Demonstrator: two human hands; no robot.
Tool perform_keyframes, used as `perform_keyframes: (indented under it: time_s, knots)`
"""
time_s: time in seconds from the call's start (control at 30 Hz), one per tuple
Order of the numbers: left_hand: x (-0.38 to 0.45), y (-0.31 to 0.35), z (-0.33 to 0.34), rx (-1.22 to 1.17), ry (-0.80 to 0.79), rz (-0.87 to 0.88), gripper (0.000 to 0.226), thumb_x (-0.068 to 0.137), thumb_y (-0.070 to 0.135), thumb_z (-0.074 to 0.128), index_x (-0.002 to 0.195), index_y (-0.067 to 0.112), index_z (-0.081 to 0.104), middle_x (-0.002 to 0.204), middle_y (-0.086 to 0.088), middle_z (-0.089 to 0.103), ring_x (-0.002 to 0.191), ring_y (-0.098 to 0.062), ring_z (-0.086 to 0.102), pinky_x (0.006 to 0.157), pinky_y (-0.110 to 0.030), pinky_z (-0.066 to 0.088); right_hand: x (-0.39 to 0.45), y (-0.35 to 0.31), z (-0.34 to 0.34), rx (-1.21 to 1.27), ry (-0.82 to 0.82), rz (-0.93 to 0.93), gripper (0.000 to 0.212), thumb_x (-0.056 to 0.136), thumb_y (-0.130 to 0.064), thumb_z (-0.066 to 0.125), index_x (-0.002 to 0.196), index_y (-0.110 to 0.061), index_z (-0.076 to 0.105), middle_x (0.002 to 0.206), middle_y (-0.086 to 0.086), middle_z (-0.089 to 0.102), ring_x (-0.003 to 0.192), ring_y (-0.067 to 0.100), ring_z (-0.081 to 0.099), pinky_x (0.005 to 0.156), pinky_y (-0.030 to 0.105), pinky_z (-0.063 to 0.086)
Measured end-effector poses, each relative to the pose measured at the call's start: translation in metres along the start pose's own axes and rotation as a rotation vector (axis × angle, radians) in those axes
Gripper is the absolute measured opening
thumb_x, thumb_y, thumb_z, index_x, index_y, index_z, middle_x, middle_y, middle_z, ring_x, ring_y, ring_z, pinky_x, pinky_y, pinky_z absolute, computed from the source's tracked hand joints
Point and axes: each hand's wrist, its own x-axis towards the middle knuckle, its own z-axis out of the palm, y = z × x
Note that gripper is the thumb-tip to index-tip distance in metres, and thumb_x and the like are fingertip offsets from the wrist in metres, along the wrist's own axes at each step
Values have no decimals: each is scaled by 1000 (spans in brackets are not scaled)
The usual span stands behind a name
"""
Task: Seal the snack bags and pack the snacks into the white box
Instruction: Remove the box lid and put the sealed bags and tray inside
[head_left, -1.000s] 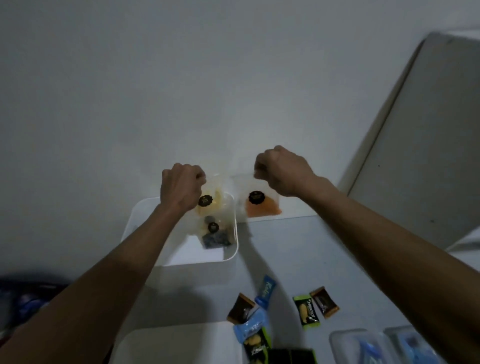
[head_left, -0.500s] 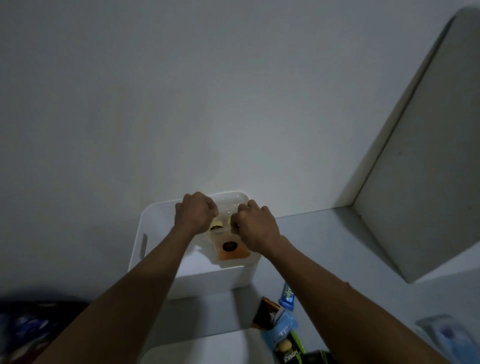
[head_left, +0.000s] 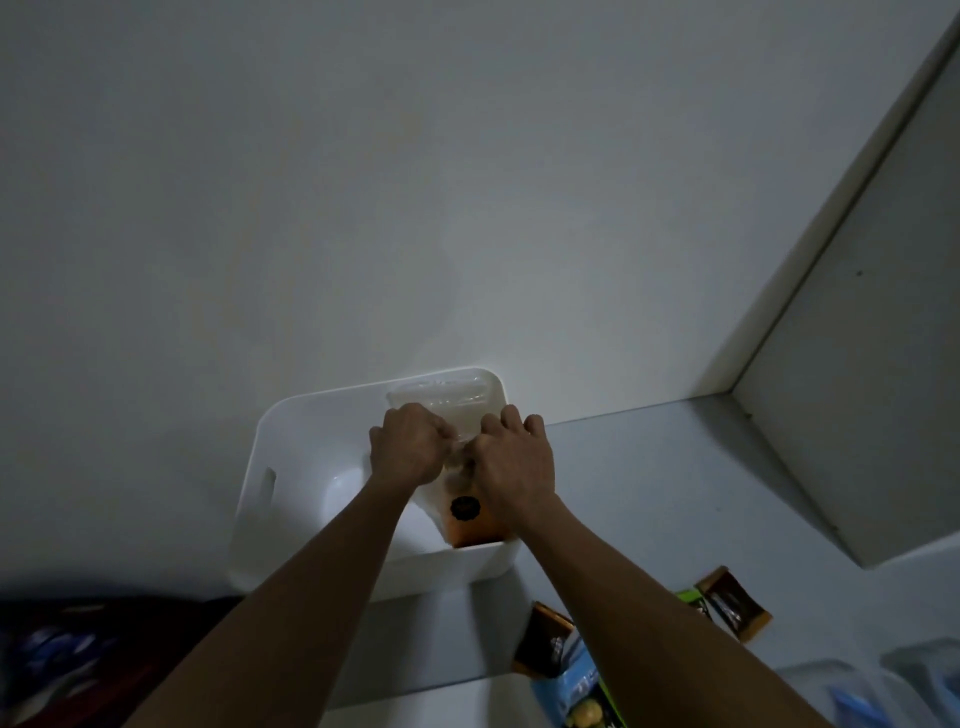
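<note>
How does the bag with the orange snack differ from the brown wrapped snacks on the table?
The orange snack bag is clear with a round dark sticker; the brown wrapped snacks are opaque. The bag stands inside the white box with both hands at its top; the brown snacks lie loose on the table, untouched. Both hold snacks.

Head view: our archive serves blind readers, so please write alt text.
Both hands, left and right, lower a clear snack bag with orange contents into the white box on a table. Small wrapped snacks lie nearby.
</note>
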Motion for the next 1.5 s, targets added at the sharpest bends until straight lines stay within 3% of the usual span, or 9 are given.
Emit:
perform_keyframes:
  time_s: [0.27, 0.53, 0.63, 0.77, 0.97, 1.03, 1.17, 1.3, 1.5]
  knots:
    - [3, 4, 8, -21, 11, -10, 14, 88, 34, 68, 96, 29, 78, 104, 4, 74, 102, -22, 62, 91, -38, 40, 11, 1, 4, -99, -49, -1, 36, 84, -47, 65, 110, -21, 66, 109, 3, 60, 118, 24, 42, 104, 42, 26]
    - [-5, -5, -7, -147, 39, -23, 16, 81, 41, 74, 94, 32, 78, 101, 7, 74, 102, -20, 64, 91, -41, 46, 9, 2, -2, -100, -2, 2, 23, 87, -34, 65, 104, -20, 70, 103, 2, 62, 111, 24, 45, 95, 40, 34]
    - [-20, -6, -29, -174, 87, -26, 27, 79, 46, 75, 101, 31, 76, 110, 2, 70, 106, -23, 61, 94, -45, 46, 5, 1, -19, -77, -2, 24, 20, 87, -28, 63, 105, -22, 70, 105, 2, 62, 108, 23, 46, 89, 38, 36]
    - [-41, -8, -59, -215, 114, -19, 31, 81, 47, 74, 107, 29, 74, 116, -3, 66, 109, -24, 60, 95, -47, 47, -6, -1, -55, 46, -1, 106, 32, 87, -33, 67, 117, -25, 68, 116, 1, 64, 112, 23, 47, 91, 40, 39]
    - [-77, 3, -92, -361, 191, 9, 35, 79, 42, 77, 108, 21, 74, 110, -9, 69, 98, -24, 65, 92, -43, 52, -38, 9, -120, 218, 1, 193, 41, 82, -41, 75, 120, -24, 67, 116, 3, 63, 114, 23, 52, 91, 43, 49]
    - [-90, 11, -97, -385, 216, 25, 36, 80, 42, 76, 107, 20, 74, 107, -9, 70, 95, -23, 65, 91, -40, 52, -52, 20, -139, 250, -1, 201, 40, 84, -40, 74, 119, -23, 67, 116, 4, 63, 113, 23, 55, 91, 41, 50]
    - [-119, 43, -94, -443, 250, 79, 34, 82, 39, 75, 107, 17, 74, 99, -7, 70, 89, -20, 65, 85, -28, 48, -90, 57, -176, 287, 3, 186, 38, 87, -37, 72, 120, -19, 69, 113, 3, 64, 95, 10, 55, 80, 24, 41]
    - [-155, 91, -75, -492, 239, 135, 33, 83, 35, 75, 109, 16, 74, 103, -6, 71, 89, -16, 64, 82, -22, 41, -139, 108, -199, 309, -1, 223, 36, 86, -39, 72, 116, -20, 70, 103, -1, 65, 87, 10, 56, 79, 25, 45]
    - [-211, 182, 1, -607, 188, 191, 34, 82, 30, 77, 111, 13, 72, 99, -9, 69, 84, -16, 62, 81, -27, 49, -232, 216, -209, 352, -2, 327, 35, 86, -37, 72, 115, -18, 72, 102, -1, 70, 83, 7, 61, 72, 18, 42]
